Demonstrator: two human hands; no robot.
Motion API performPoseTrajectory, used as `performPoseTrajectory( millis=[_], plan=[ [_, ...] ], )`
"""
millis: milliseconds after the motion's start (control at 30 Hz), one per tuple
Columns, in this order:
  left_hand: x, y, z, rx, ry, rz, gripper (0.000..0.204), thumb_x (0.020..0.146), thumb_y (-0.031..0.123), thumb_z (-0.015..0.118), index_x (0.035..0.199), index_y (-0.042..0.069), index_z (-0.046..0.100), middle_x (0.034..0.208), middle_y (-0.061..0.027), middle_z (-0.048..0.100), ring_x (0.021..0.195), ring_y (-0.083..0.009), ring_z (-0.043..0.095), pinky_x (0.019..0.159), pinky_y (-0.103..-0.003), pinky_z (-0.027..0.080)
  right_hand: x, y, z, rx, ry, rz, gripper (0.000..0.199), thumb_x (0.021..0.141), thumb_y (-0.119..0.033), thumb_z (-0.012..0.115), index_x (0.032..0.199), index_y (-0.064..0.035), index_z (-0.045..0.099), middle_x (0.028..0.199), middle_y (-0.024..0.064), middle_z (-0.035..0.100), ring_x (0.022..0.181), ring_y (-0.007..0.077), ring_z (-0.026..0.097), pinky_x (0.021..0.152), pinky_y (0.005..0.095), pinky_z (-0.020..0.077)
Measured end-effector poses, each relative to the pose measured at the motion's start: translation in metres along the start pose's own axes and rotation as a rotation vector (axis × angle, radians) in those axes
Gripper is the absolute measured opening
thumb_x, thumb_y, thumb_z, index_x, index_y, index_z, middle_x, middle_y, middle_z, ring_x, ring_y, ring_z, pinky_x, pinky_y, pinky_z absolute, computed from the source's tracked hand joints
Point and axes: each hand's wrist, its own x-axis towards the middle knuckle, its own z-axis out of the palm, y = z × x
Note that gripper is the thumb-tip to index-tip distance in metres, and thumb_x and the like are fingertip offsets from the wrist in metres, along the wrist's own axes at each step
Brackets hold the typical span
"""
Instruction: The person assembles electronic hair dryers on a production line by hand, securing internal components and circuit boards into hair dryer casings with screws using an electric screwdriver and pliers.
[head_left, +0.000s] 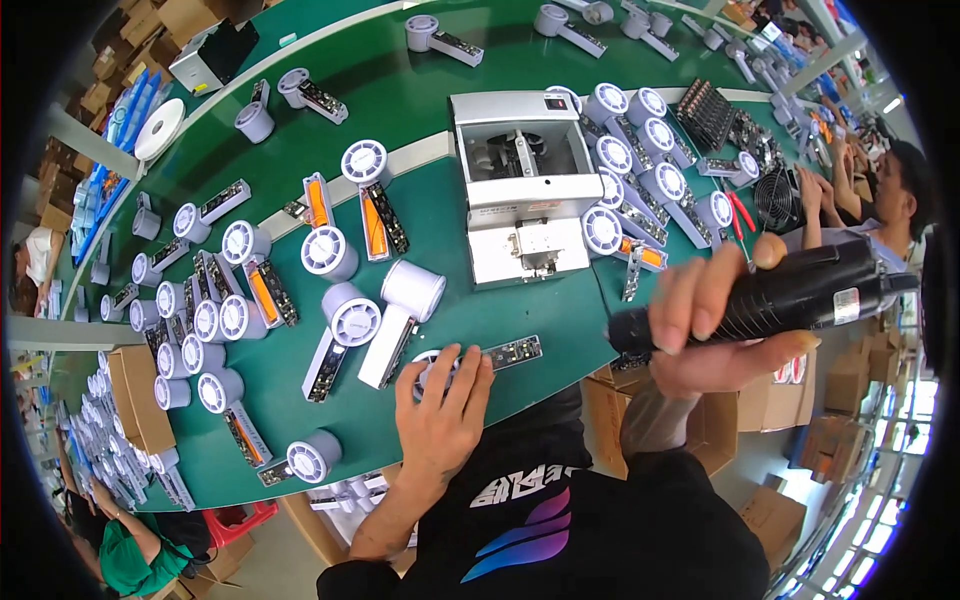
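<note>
My right hand (700, 320) is raised at the right, wrapped round a black electric screwdriver (800, 292) that lies nearly level, its nose toward the left. At the table's near edge, my left hand (442, 415) grips the round head of a pale lavender handheld fan. That fan's handle (515, 352) points right, its inside open and a circuit board showing. My fingers cover most of its head. Just beyond that hand lie two more fans, one with a white closed handle (388, 350) and one with an open handle (325, 365).
A white-and-grey machine (525, 190) stands mid-table. Fans (240, 318) crowd the left, several with orange parts; more fans (655, 180) cluster right, near red-handled pliers (740, 212). A green conveyor belt (375, 60) runs behind. A co-worker (880, 210) sits at the right. Cardboard boxes (715, 425) stand below the edge.
</note>
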Motion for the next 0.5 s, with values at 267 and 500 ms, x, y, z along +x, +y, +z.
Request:
performPoseTrajectory(
  millis=[267,500],
  plan=[
    [0.0,-0.005,0.004,-0.059,0.031,0.006,0.02,0.08,0.01,0.074,0.099,0.005,0.073,0.109,-0.0047,0.067,0.105,-0.0212,0.061,0.092,-0.049,0.045,0.035,0.06,0.025,-0.515,0.005,0.039,0.086,0.085,-0.067,0.066,0.122,0.0071,0.044,0.065,0.0082,0.053,0.048,0.017,0.052,0.044,0.0288,0.0425],
    [-0.001,-0.006,0.009,-0.089,0.073,-0.003,0.02,0.078,0.011,0.077,0.097,0.005,0.073,0.106,-0.0039,0.067,0.103,-0.0219,0.062,0.09,-0.05,0.046,0.026,0.061,0.028,-0.48,0.05,0.09,0.077,0.089,-0.062,0.063,0.12,0.0065,0.045,0.065,0.0095,0.053,0.048,0.017,0.052,0.045,0.0291,0.043]
  ],
)
